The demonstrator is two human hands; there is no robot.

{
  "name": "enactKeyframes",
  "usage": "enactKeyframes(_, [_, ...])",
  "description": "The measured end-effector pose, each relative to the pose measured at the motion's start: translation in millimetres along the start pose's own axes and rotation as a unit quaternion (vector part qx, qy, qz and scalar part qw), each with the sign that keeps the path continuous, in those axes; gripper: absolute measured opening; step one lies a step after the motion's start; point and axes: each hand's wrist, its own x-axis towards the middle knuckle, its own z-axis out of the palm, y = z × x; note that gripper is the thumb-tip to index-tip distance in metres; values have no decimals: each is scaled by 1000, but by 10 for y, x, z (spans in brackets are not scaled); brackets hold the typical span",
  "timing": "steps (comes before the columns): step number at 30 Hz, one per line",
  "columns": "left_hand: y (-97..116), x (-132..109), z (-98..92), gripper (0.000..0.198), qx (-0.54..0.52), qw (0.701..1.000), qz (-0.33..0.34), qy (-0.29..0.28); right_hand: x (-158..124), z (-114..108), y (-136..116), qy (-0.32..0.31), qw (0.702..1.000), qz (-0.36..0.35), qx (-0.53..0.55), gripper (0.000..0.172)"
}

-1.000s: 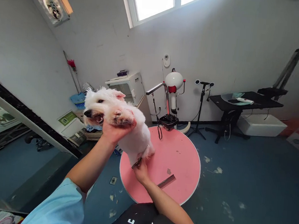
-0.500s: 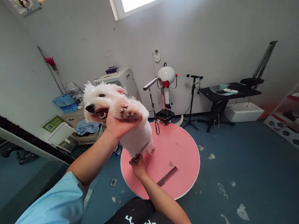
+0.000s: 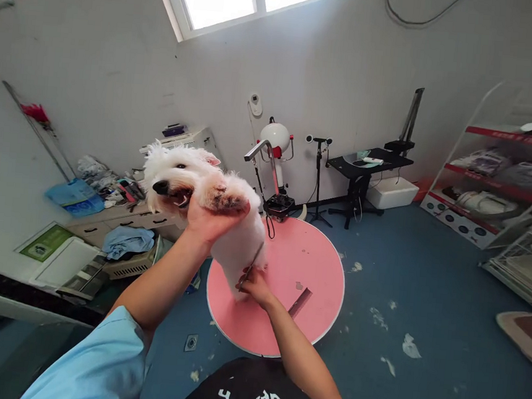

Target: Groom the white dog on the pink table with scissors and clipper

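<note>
A white fluffy dog is propped upright on a round pink grooming table, its mouth open. My left hand is closed around its raised front legs, holding up the paws; some of the fingers are hidden behind the fur. Low beside the dog's belly and hind leg, my right hand grips a pair of scissors, blades pointing up along the coat. Whether the blades are parted I cannot tell. A metal comb lies on the table, partly behind my right forearm.
A grooming arm with a hanging dark loop rises behind the table, near a white dryer. Further back stand a black tripod and a black table. Shelves stand right; a cluttered cabinet stands left.
The view has swung to the right. My right hand has shifted slightly, and the scissors now point more steeply upward. My left hand keeps its hold on the dog's front legs.
</note>
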Motion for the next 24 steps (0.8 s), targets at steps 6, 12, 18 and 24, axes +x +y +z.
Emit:
enactKeyframes(6, [26, -30, -18, 33, 0, 1000, -11, -18, -96, -115, -133, -42, 989, 48, 133, 50])
enactKeyframes(12, [30, -33, -72, 32, 11, 1000, -13, -24, -170, -327, -275, -96, 981, 94, 143, 51])
enactKeyframes(18, [34, -23, -96, 28, 12, 1000, -14, -22, -126, -352, -306, -82, 982, 102, 133, 50])
enactKeyframes(24, [42, 18, -114, 25, 9, 999, -20, -29, -97, -240, -260, -47, 987, 85, 130, 53])
